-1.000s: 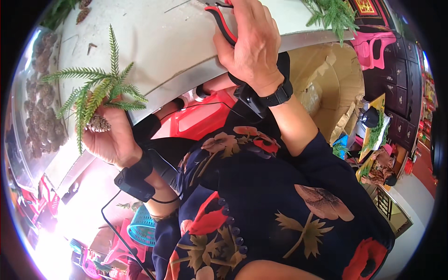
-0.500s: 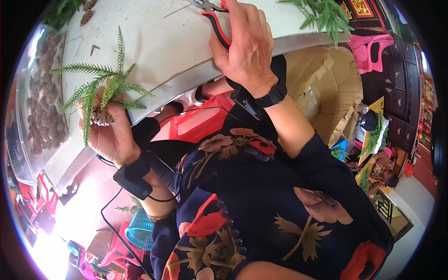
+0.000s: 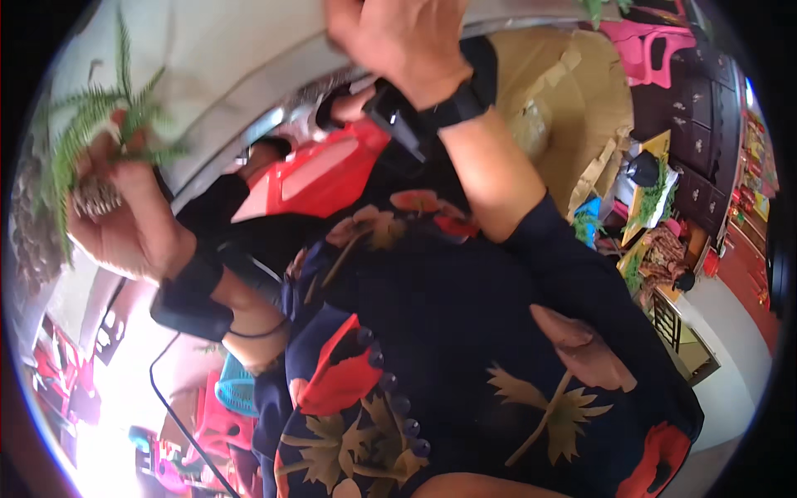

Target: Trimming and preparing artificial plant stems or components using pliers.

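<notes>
My left hand (image 3: 137, 220), at the left over the table edge, pinches a green pine sprig (image 3: 124, 104) that looks artificial. Its needled branches fan out above and beside my fingers. A brown pinecone (image 3: 97, 197) sits against the palm, under the sprig; whether it is fixed to the sprig I cannot make out. My right hand (image 3: 407, 46) is over the table at the top, smeared by motion. The picture's upper edge cuts off its fingers, so what they hold is hidden.
The pale table (image 3: 207, 62) has a metal edge curving across the top. Pinecones (image 3: 33, 216) lie in a clear bin at far left. A red plastic stool (image 3: 315, 170) is below the table, a cardboard box (image 3: 573, 108) to the right, a turquoise basket (image 3: 238, 388) lower left.
The whole view has shifted, so both hands sit nearer the upper left. The pliers seen earlier in my right hand are out of view. My left hand keeps the sprig.
</notes>
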Demonstrator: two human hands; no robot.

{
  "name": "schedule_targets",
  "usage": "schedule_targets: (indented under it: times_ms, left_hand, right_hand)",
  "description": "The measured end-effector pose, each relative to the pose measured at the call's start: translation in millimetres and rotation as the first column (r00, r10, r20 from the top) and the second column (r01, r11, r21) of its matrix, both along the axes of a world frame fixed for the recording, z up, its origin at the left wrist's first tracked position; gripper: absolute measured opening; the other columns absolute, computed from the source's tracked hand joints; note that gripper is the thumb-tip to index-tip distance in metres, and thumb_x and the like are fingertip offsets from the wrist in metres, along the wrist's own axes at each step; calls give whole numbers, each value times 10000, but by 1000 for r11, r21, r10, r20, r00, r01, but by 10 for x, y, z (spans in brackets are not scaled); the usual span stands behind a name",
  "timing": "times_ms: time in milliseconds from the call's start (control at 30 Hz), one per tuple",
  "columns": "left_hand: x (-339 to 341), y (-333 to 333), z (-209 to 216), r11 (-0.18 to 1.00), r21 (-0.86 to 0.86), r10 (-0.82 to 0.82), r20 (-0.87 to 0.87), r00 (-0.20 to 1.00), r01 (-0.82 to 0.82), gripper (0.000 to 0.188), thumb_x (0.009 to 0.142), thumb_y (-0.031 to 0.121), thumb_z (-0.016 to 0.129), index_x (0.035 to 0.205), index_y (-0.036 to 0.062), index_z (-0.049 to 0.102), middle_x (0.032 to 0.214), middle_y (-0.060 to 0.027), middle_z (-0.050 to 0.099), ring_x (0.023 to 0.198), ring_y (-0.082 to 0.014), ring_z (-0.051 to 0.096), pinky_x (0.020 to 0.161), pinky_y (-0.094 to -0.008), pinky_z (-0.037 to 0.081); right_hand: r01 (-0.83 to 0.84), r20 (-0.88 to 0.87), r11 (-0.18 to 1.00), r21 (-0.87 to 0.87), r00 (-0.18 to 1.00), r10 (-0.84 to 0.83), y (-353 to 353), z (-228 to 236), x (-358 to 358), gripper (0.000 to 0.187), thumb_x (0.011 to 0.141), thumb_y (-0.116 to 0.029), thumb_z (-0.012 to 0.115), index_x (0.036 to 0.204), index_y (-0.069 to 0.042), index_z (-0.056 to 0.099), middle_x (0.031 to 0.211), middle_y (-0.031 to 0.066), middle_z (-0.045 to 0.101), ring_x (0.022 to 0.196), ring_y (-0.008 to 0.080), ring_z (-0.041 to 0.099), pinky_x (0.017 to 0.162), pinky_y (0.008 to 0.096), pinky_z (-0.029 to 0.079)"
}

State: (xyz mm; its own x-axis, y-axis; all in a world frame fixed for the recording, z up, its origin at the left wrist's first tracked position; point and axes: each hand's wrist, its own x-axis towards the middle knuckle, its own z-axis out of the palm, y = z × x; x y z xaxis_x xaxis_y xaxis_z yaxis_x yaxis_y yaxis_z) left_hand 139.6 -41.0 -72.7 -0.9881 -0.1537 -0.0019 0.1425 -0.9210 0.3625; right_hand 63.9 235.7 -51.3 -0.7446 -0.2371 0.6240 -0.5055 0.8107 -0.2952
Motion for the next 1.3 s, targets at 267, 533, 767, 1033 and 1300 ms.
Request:
schedule_targets:
  times_ms: [267,533,767,1033,1300]
  left_hand:
    - [139,51,83,990,-125,55,-34,998,-59,163,808,107,628,929,16,567,944,-52,553,1086,-312,503,1089,-557,240]
    - [117,371,209,941,-283,205,47,978,-184,43,876,54,592,907,34,614,910,-43,601,922,-179,575,886,-332,440]
    - [30,566,699,686,-724,123,206,971,67,88,860,65,642,921,2,639,875,-14,623,794,-88,556,733,-208,426]
    - [24,633,999,597,-790,83,235,968,140,104,850,57,650,932,-7,644,804,-13,619,644,-53,483,617,-180,373]
    - [61,735,1203,603,-779,-3,213,977,171,82,863,48,629,929,-1,632,808,-1,608,664,-50,477,614,-187,369]
  right_hand:
    - [-59,-49,987,-152,997,52,-92,54,119,560,712,-54,657,1225,12,442,979,187,507,885,355,511,742,421,429]
    - [-57,-50,988,-143,997,50,24,-104,101,525,678,-67,647,1191,-53,536,929,108,570,840,297,548,749,372,447]
    - [-226,197,853,-470,915,351,174,393,100,353,708,15,610,1059,-15,600,860,114,613,708,231,587,661,291,477]
    - [-563,146,814,-143,801,580,176,972,76,307,710,56,588,1013,11,590,852,113,607,721,241,603,664,307,488]
    - [-651,321,759,-25,714,622,244,1114,-106,322,701,27,574,1022,3,557,899,136,586,806,318,577,714,371,468]
